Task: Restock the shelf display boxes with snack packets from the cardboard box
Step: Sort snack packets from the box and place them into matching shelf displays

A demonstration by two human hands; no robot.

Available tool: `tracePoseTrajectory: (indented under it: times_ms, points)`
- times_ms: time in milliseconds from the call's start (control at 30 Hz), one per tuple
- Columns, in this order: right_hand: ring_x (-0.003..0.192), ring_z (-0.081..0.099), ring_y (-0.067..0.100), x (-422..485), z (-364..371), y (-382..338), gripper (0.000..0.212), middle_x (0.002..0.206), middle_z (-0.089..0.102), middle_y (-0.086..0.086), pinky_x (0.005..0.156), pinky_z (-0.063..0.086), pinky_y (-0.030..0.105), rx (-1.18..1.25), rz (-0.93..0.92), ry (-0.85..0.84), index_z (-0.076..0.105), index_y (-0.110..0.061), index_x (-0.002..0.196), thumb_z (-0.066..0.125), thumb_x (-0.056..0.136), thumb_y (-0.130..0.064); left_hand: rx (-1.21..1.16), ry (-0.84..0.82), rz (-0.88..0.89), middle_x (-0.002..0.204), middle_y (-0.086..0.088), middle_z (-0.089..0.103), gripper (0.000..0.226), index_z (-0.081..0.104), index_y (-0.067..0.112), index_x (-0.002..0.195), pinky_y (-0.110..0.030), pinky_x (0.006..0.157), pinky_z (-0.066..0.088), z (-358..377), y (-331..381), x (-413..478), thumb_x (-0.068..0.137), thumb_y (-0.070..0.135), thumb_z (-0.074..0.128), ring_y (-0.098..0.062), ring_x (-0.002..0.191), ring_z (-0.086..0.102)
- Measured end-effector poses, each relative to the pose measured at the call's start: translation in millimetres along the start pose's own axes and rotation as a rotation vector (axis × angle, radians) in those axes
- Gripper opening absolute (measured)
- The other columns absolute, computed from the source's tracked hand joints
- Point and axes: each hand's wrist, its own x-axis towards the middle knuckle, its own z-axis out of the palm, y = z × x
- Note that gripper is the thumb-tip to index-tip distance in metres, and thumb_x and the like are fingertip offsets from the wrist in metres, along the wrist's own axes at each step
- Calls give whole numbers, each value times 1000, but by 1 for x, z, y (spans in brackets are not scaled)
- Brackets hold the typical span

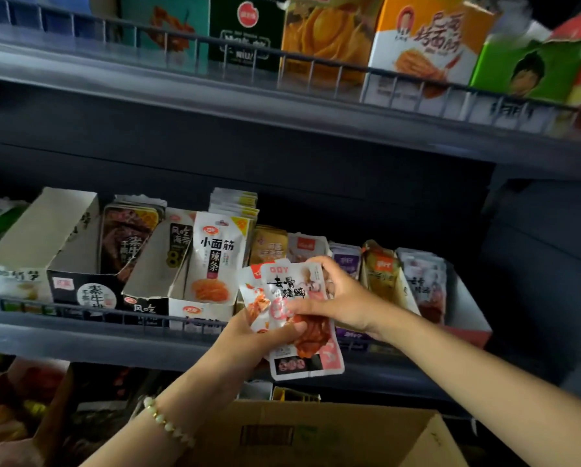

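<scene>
A small stack of white and red snack packets (300, 352) is held in front of the middle shelf. My left hand (258, 335) grips the stack from below, thumb across the front packet. My right hand (339, 298) pinches the top right edge of the same packets. Behind them stand the shelf display boxes: a white one with noodle-snack packets (215, 261), a black one (80, 284), and a box at the right with similar white packets (427, 288). The brown cardboard box (316, 436) sits open below my arms.
A wire rail (80, 311) runs along the front of the middle shelf. An empty white display box (29, 244) stands at the left. The upper shelf (282, 106) carries tall colourful cartons. More packets lie on the lower shelf at bottom left (19, 416).
</scene>
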Motion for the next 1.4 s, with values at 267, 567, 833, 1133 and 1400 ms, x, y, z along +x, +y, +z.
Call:
tracePoseTrajectory:
  times_ms: [267,567,833,1133,1400]
  points:
    - [99,64,11,-53,-55,27,51,108,66,-2,85,55,28,146,65,346,51,-21,110,83,70,-26,-61,-44,-38,102,-13,73,65,56,7,118,-31,68,59,56,-13,4,58,10,80,-26,93,71]
    - [94,70,19,-94,-101,47,25,106,73,6,86,56,34,491,205,231,67,-16,110,67,86,-21,-11,-126,53,95,-7,75,48,60,12,110,-29,70,58,98,-15,4,64,13,76,-22,89,72]
    - [91,66,19,-108,-136,73,40,102,71,6,81,55,31,366,165,219,65,-17,114,73,75,-26,25,-62,12,85,-1,76,26,59,14,106,-26,64,57,121,-27,16,82,12,69,-14,78,73]
    - [82,66,18,-88,-228,84,13,91,70,4,78,53,34,101,-12,673,63,-19,88,71,85,-9,-71,121,-40,89,-8,74,23,59,12,105,-33,68,54,110,-20,48,84,11,67,-23,85,69]
    - [73,60,13,-18,-240,122,18,83,66,5,63,51,17,-216,49,366,62,-11,85,76,78,-2,-36,141,-26,90,-10,73,21,59,14,102,-35,68,53,110,-24,68,83,12,68,-25,84,69]
